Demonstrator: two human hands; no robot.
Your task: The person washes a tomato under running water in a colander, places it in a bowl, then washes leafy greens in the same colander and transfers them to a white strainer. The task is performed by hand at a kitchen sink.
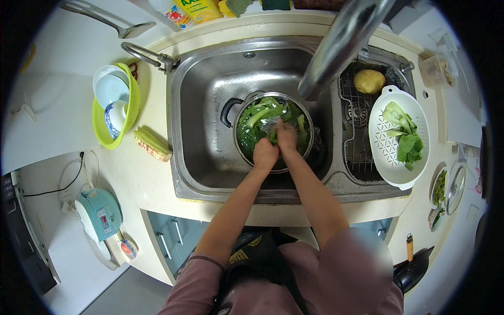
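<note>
A steel pot point(238, 149) with black handles stands in the large basin of the steel sink point(204, 130). Water and leafy greens point(258, 118) fill it. My left hand point(265, 152) is curled over the near part of the pot, closed on a bit of green at its fingertips. Beside it, my right hand point(287, 136) dips into the water against the greens. Its fingers are blurred by the water, so their grip is unclear. A white colander point(380, 157) holding bok choy point(405, 132) rests over the small right basin.
Above the pot hangs a thick metal faucet point(334, 51). A potato point(369, 81) lies on the wire rack point(354, 155) in the small basin. Left of the sink are corn point(151, 145) and a green basket point(136, 98) of bowls. A rice cooker point(98, 214) stands farther left.
</note>
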